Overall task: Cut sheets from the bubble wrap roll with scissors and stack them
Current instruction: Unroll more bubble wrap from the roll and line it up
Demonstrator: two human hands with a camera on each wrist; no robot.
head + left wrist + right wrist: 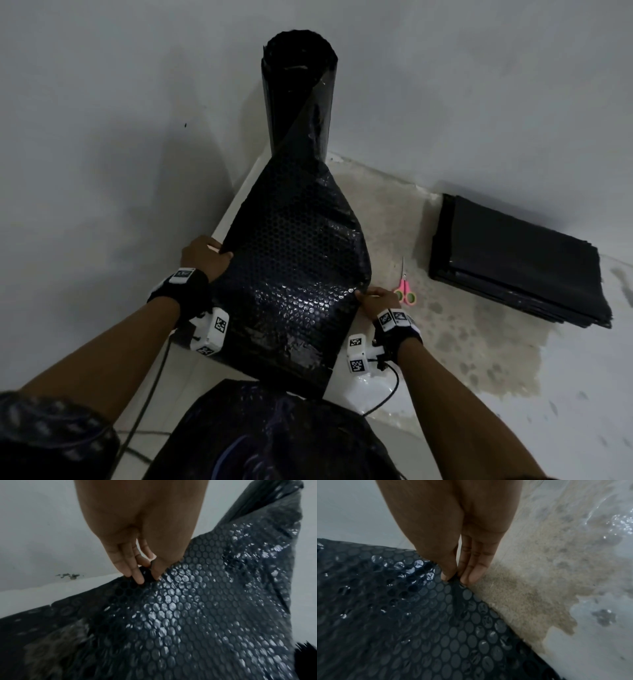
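Observation:
A tall black bubble wrap roll (298, 92) stands upright in the wall corner. From it a long unrolled sheet (294, 274) runs toward me and hangs over the table's near edge. My left hand (205, 255) pinches the sheet's left edge (145, 577) between thumb and fingers. On the opposite edge my right hand (375, 298) pinches the sheet (453, 579) the same way. Pink-handled scissors (406, 287) lie on the table just right of my right hand. A stack of cut black sheets (513, 260) rests at the right by the wall.
The table (479, 342) is white with a worn, sandy patch (530, 581) in the middle. White walls meet behind the roll. More black bubble wrap (274, 428) is heaped below the near edge, and cables trail from both wrist cameras.

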